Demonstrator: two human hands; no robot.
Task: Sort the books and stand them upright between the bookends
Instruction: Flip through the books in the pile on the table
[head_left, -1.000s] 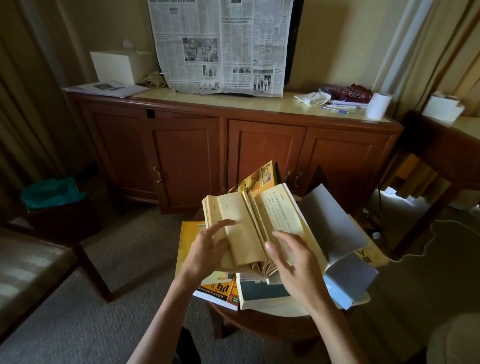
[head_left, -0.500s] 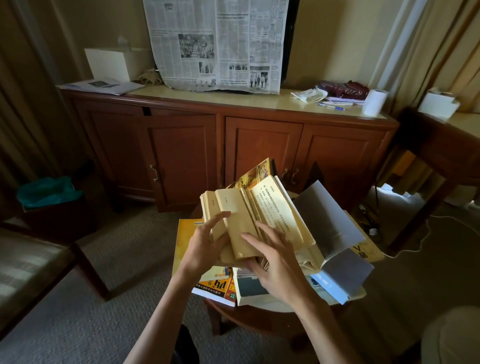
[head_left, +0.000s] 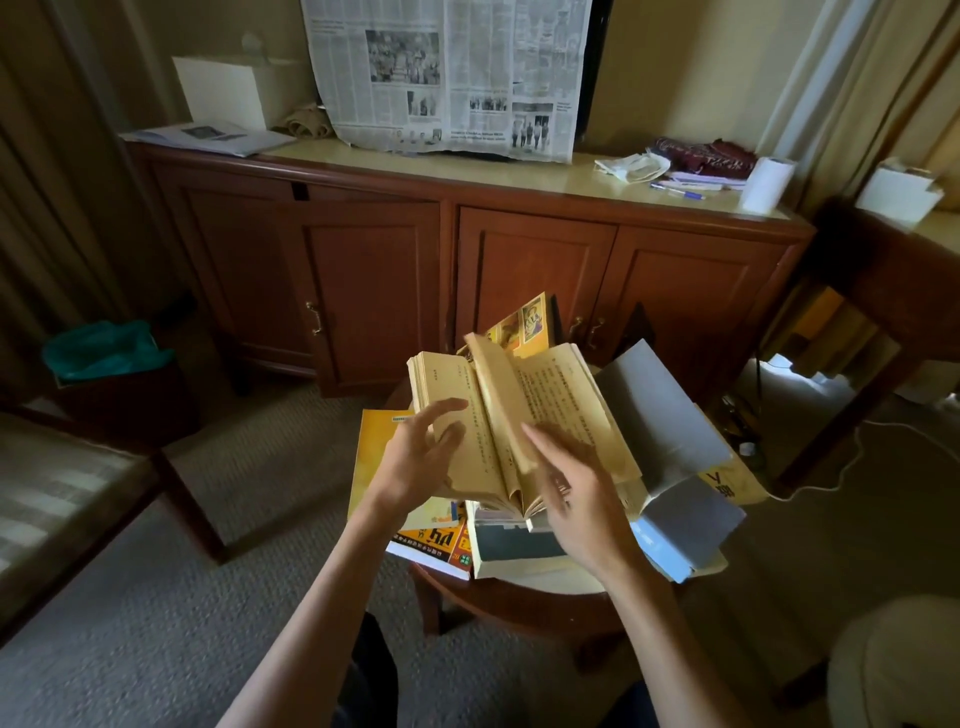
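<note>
We are gripping the open book (head_left: 519, 415) with our left hand (head_left: 415, 457); our right hand (head_left: 582, 499), at four o'clock, is resting flat-fingered on its pages.

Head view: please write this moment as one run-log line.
left hand: holds open book | right hand: fingers on pages | pile: flat on round table | upright: none

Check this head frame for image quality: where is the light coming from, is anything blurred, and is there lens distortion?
Head view: daylight enters from the right, by the curtain, leaving the left side dim; the open book is lit and its print shows, though too small to read; the right hand looks slightly motion-soft; wide-angle bowing bends the cabinet top edge.
</note>
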